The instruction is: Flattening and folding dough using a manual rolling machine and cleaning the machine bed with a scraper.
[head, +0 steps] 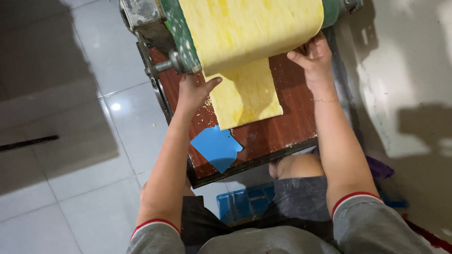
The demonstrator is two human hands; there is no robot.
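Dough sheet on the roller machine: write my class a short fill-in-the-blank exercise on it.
1. The dough sheet is coloured ____.
2. The scraper on the wooden board is coloured ____.
3. The left hand and right hand touch the sheet's ____ edge.

Missing words: yellow; blue; lower

Mottled yellow dough sheet (245, 51), reddish-brown wooden board (287, 117), blue scraper (217, 147), green roller frame (181, 33), grey red-trimmed sleeves (372, 221)

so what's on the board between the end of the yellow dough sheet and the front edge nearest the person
In the head view, a flat blue scraper lies on the wooden board, just below the yellow dough sheet. The board around it is bare apart from crumbs.
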